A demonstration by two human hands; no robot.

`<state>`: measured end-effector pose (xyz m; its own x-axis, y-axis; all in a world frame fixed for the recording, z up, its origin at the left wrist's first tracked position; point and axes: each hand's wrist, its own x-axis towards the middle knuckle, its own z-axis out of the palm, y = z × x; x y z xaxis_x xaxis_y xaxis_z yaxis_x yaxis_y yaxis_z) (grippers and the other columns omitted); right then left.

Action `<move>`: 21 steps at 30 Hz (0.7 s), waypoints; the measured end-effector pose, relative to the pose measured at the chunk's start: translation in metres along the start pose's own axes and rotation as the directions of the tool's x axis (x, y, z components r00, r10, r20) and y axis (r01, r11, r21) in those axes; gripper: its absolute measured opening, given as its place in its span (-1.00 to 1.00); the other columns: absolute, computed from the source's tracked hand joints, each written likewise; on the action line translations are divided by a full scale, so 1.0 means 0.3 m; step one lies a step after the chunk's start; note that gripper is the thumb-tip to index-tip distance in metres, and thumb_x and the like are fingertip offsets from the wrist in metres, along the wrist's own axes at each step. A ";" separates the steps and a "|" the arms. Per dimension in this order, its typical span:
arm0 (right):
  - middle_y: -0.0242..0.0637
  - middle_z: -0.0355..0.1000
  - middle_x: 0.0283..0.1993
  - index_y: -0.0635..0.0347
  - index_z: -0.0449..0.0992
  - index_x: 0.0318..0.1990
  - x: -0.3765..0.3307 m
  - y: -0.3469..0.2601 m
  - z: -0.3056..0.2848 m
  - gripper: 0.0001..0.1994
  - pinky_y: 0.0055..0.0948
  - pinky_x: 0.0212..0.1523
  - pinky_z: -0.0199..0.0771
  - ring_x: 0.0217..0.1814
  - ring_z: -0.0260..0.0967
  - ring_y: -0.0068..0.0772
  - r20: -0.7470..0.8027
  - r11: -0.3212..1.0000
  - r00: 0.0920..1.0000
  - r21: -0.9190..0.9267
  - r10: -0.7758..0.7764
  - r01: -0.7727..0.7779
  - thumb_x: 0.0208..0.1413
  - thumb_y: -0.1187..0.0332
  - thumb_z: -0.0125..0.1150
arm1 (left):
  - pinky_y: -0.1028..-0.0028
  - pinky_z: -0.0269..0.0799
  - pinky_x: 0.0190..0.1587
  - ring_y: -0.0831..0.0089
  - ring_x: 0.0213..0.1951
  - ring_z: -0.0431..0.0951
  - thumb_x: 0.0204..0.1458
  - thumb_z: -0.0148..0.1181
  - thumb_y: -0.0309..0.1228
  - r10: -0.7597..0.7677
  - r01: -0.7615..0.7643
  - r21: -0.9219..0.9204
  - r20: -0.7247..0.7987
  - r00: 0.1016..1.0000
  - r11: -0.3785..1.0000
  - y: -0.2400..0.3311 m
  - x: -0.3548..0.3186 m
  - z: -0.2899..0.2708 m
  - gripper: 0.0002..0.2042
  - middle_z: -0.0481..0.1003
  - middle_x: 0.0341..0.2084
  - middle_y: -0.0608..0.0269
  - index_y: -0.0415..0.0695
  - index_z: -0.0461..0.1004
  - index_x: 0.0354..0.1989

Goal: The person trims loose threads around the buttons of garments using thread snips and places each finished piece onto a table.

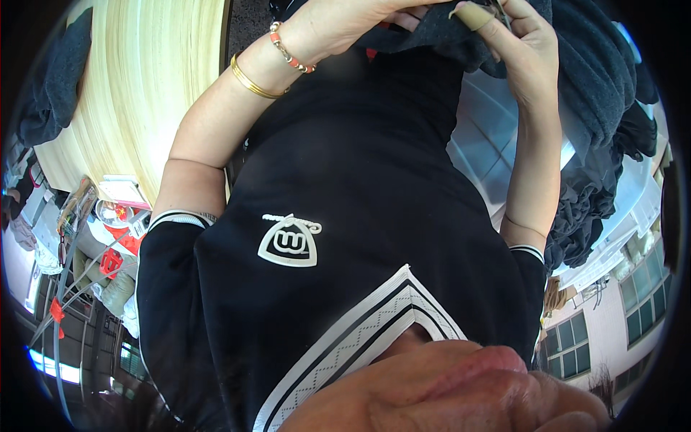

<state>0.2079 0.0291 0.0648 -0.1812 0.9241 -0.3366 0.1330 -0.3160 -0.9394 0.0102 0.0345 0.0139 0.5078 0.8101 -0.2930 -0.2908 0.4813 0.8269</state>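
Note:
At the top edge my left hand (pixel 360 20), with bracelets at its wrist, is closed on a dark grey cloth (pixel 453 32), and its fingertips are partly hidden by the folds. My right hand (pixel 531 47) is at the cloth's right side, its thumb wrapped in a tan covering (pixel 473 16). Between the thumb and fingers of that hand shows a thin metal tool (pixel 498 10), cut off by the frame edge; its exact kind is unclear. The cloth hangs over my lap between both hands.
A light wooden table (pixel 155 79) stands on the left, with a dark grey fabric piece (pixel 61 86) on it. To the right, dark garments (pixel 586 209) are heaped by a whitish plastic container (pixel 630 209). Metal rods (pixel 65 288) and clutter lie at lower left.

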 end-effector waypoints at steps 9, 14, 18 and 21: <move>-0.63 0.30 -0.63 0.07 0.48 -0.38 0.059 0.061 -0.114 -0.82 -0.69 -0.66 -0.07 -0.71 0.07 -0.80 -0.236 0.984 0.972 0.175 0.010 0.033 0.23 0.29 0.31 | 0.59 0.48 -0.41 0.65 -0.44 0.52 0.25 0.21 -0.44 -0.088 0.065 0.191 0.114 0.990 0.979 -0.027 0.010 -0.058 -0.83 0.57 -0.37 0.36 -0.27 0.53 -0.08; -0.61 0.32 -0.60 0.08 0.49 -0.37 0.076 0.082 -0.143 -0.81 -0.70 -0.66 -0.07 -0.71 0.07 -0.80 -0.246 0.979 0.969 0.201 0.008 0.043 0.24 0.26 0.31 | 0.58 0.49 -0.40 0.61 -0.45 0.53 0.26 0.19 -0.45 -0.116 0.091 0.191 0.126 0.985 0.977 -0.037 0.024 -0.070 -0.85 0.56 -0.39 0.36 -0.28 0.55 -0.11; -0.59 0.34 -0.56 0.08 0.48 -0.37 0.078 0.070 -0.134 -0.80 -0.71 -0.67 -0.06 -0.70 0.07 -0.80 -0.321 0.983 0.945 0.142 -0.065 0.116 0.25 0.24 0.30 | 0.60 0.52 -0.37 0.61 -0.44 0.55 0.26 0.19 -0.44 -0.138 0.100 0.252 0.136 0.981 0.962 -0.044 0.034 -0.093 -0.85 0.56 -0.39 0.38 -0.26 0.56 -0.11; -0.56 0.43 -0.43 0.17 0.55 -0.19 0.080 0.080 -0.178 -0.84 -0.75 -0.61 0.00 -0.58 0.18 -0.82 -0.276 0.992 0.957 0.054 -0.093 0.112 0.27 0.28 0.27 | 0.58 0.59 -0.30 0.62 -0.43 0.56 0.26 0.20 -0.42 -0.227 0.210 0.132 0.135 0.965 0.969 -0.019 0.031 -0.087 -0.84 0.55 -0.37 0.38 -0.25 0.57 -0.11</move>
<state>0.2587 0.0551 0.0375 0.0832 0.9728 -0.2163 0.0588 -0.2215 -0.9734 -0.0046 0.0481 -0.0060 0.6651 0.6270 -0.4057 -0.0682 0.5920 0.8030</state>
